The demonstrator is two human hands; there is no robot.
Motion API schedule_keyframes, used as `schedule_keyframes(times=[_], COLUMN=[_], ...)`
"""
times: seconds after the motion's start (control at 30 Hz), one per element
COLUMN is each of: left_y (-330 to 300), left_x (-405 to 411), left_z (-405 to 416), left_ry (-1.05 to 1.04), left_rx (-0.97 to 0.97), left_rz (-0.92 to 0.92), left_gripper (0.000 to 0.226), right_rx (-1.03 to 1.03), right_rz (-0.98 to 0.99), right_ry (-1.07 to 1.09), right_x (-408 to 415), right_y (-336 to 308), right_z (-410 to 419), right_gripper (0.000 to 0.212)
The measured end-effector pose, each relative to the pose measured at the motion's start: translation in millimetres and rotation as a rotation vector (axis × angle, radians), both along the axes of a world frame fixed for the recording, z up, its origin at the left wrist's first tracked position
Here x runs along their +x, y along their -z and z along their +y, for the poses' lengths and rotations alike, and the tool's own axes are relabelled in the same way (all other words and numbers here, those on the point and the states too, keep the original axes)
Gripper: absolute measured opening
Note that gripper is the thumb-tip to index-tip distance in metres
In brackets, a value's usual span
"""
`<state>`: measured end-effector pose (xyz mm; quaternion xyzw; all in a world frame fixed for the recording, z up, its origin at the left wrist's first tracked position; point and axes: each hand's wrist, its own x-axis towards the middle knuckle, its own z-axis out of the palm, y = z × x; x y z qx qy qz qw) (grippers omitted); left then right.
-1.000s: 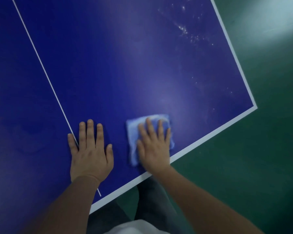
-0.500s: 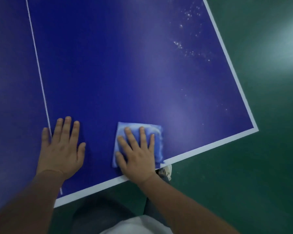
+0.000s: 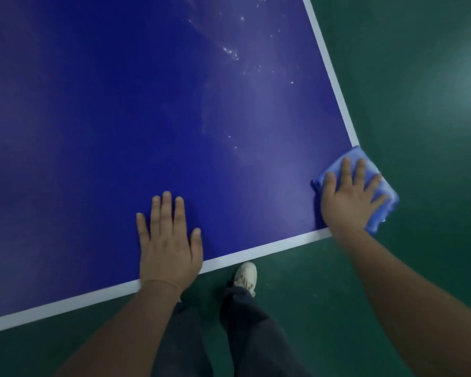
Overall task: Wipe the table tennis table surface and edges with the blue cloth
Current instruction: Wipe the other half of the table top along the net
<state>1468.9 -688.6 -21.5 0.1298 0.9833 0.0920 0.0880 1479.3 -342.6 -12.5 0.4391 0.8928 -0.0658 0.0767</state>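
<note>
1. We have our right hand (image 3: 350,198) flat on the blue cloth (image 3: 375,186), fingers straight and spread, pressing it down and not gripping it.
2. The cloth sits on the near right corner of the table tennis table (image 3: 174,91); part of it overhangs the corner above the green floor (image 3: 419,268).
3. Our left hand (image 3: 169,240) lies flat on the surface just inside the near white edge line (image 3: 256,253), fingers straight, holding nothing. It serves as a brace.
4. The step in hand looks like wiping the corner and the edges that meet there. To do it well we should keep the palm's weight over the part of the cloth that the surface supports, so the overhang does not drag it off.
5. For the edge itself, we would fold the overhanging part down over the rim and run it along the white line in one steady pass.
6. Pale specks (image 3: 230,53) show farther up the surface towards the right edge; that patch appears to need wiping too.
7. Our shoe (image 3: 245,274) stands on the floor close to the near edge, so we can lean in comfortably.
</note>
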Motion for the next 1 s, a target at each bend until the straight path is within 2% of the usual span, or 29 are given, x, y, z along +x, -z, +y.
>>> schedule_keyframes(times=[0.03,0.1,0.13,0.2,0.27,0.33,0.4,0.43,0.5,0.53,0.6,0.67,0.7,0.73,0.8,0.9,0.93,1.0], left_y=[2,3,3,4,5,6,7,7,7,7,7,6,5,5,6,5,6,6], left_x=[0,0,0,0,0,1,2,2,1,1,3,2,2,2,1,2,2,2], left_z=[2,2,1,0,1,0,0,0,0,0,0,1,1,1,0,1,0,0], left_ry=[-0.01,-0.018,-0.02,-0.024,-0.02,-0.021,-0.02,-0.018,-0.018,-0.019,-0.028,-0.035,-0.032,-0.031,-0.034,-0.027,-0.034,-0.074], left_rx=[-0.013,-0.024,-0.029,-0.042,-0.045,-0.047,-0.035,-0.035,-0.041,-0.041,-0.037,-0.04,-0.043,-0.047,-0.062,-0.065,-0.057,-0.028], left_rz=[-0.002,0.001,0.003,0.008,0.006,0.003,0.009,0.012,0.016,0.019,0.025,0.034,0.033,0.028,0.021,0.026,0.029,0.033], left_gripper=[0.069,0.069,0.069,0.069,0.068,0.068,0.068,0.068,0.068,0.068,0.067,0.067,0.067,0.067,0.067,0.067,0.067,0.069], right_rx=[0.003,0.026,0.023,-0.056,-0.156,-0.042,0.088,0.057,0.019,0.043,0.044,-0.03,-0.043,-0.035,0.032,0.032,0.02,0.042], right_rz=[0.003,0.081,0.151,0.185,0.184,0.208,0.114,0.061,0.05,0.052,0.128,0.146,0.137,0.158,0.167,0.021,0.001,0.036], right_ry=[0.041,-0.117,-0.31,-0.826,-1.068,-0.952,-0.637,-0.441,-0.171,-0.146,-0.385,-0.866,-1.039,-1.093,-0.854,-0.392,-0.362,-0.54], right_x=[-4,-2,6,36,39,26,11,7,3,5,17,36,39,34,21,15,16,16], right_y=[1,7,9,8,7,15,14,8,6,8,11,12,13,17,21,14,11,9], right_z=[-18,-79,-116,-168,-144,-77,0,25,23,-3,-70,-119,-120,-105,-56,6,2,-41], right_gripper=[0.06,0.059,0.059,0.058,0.057,0.057,0.065,0.07,0.075,0.075,0.069,0.064,0.062,0.061,0.063,0.073,0.074,0.069])
